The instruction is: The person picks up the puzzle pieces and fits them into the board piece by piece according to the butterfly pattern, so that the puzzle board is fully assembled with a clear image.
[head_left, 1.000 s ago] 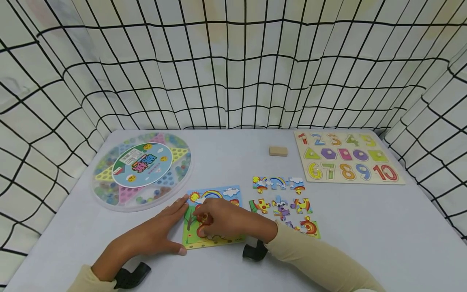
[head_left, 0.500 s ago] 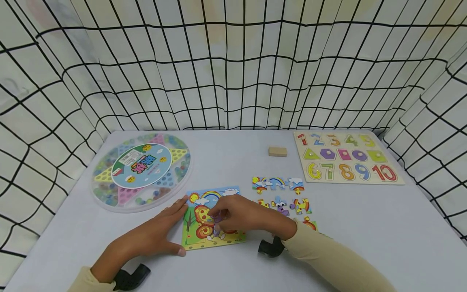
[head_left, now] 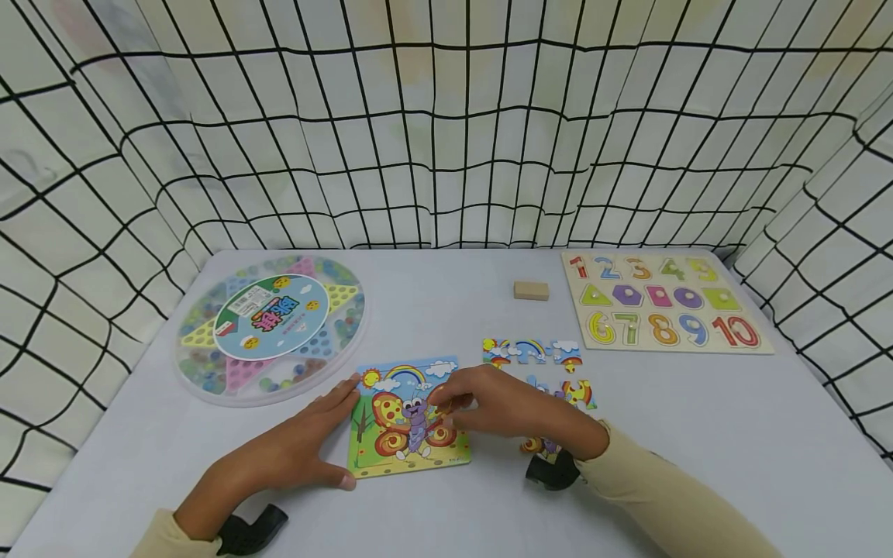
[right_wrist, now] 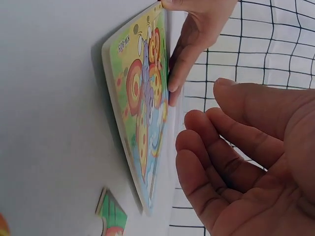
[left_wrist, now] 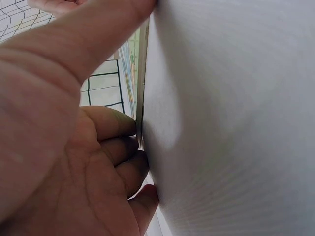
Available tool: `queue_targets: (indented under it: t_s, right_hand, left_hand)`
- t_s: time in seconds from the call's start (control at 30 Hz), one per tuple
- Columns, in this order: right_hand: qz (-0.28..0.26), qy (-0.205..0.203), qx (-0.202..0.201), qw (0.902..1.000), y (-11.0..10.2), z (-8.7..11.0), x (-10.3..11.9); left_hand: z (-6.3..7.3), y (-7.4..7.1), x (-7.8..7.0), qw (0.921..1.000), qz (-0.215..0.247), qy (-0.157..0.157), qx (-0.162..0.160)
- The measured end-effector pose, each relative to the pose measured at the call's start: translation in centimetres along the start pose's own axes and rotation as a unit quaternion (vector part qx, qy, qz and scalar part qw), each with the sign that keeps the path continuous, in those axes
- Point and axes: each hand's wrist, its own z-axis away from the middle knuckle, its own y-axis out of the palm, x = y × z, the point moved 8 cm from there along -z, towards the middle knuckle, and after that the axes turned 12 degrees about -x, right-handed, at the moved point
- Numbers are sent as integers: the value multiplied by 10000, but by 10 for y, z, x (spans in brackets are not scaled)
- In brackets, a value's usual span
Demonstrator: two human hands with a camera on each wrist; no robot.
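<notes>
"Head view: what's the step?"

"Steadying and tracing the butterfly board [head_left: 417,426], I'd say: the left hand [head_left: 296,442] rests fingers along its left edge, while the right hand [head_left: 488,399] hangs over its right side."

"Holding anything?"

"No; in the right wrist view, thumb and fingertips are apart with nothing between. The left fingers only touch the board, not wrapped round it."

"Next?"

"Probably calls for pinching one of the loose puzzle pieces [head_left: 532,351], just right of the board."

"Surroundings?"

"White tabletop [head_left: 711,411], black netting [head_left: 467,116] round it; wooden block [head_left: 532,291], number board [head_left: 657,271] and round game set [head_left: 272,318] lie farther back."
</notes>
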Motion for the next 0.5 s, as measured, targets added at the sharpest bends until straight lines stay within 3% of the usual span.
queue_targets:
  t_s: [0.5]
  right_hand:
    - [22,141,40,9999,-14,28,-16]
  left_hand:
    - [1,-1,-1,10000,38,-87,24]
